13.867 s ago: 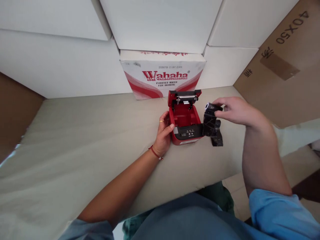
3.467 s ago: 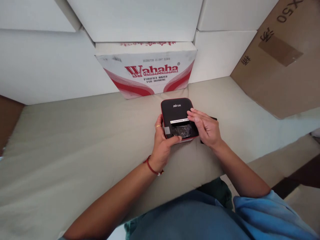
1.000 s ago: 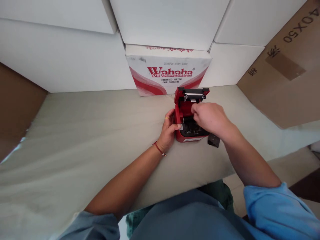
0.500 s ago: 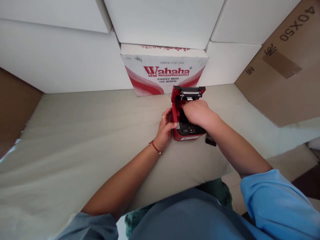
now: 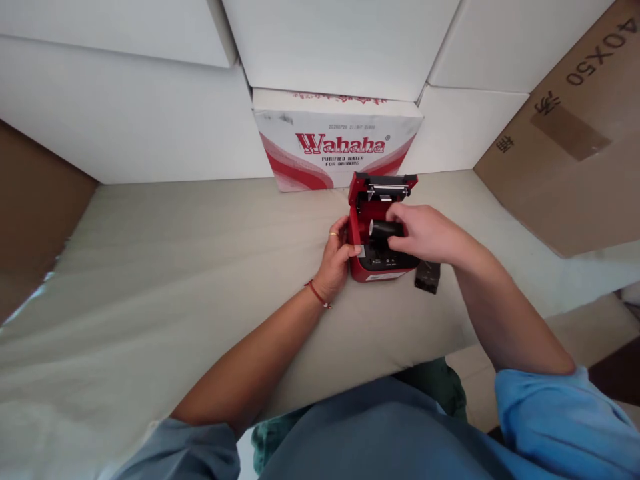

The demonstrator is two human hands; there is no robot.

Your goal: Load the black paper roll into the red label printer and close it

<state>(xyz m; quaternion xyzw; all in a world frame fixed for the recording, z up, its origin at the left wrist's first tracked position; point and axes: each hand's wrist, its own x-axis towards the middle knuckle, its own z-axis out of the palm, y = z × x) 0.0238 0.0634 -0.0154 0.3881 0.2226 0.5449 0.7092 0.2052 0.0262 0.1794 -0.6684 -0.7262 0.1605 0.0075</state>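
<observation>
A red and black label printer (image 5: 384,275) stands on the cloth-covered surface with its lid (image 5: 384,181) raised. My left hand (image 5: 336,257) grips the printer's left wall, its thumb on the front left corner. Over the open compartment, my right hand (image 5: 423,232) has its thumb and fingers closed round a black roll (image 5: 384,230). The roll lies sideways with its left end showing; its right end is hidden in my hand. Just right of the printer, below my right wrist, lies a small black box (image 5: 427,277).
Behind the printer a white and red water carton (image 5: 345,150) leans against stacked white boxes (image 5: 335,40). A large brown carton (image 5: 575,180) stands at the right, and another brown board (image 5: 40,207) at the left. The pale cloth (image 5: 200,267) has its front edge close to my body.
My right hand has drawn back to the right, and the black roll now shows in its fingers. More of the small black box is uncovered. My left hand keeps its hold on the printer.
</observation>
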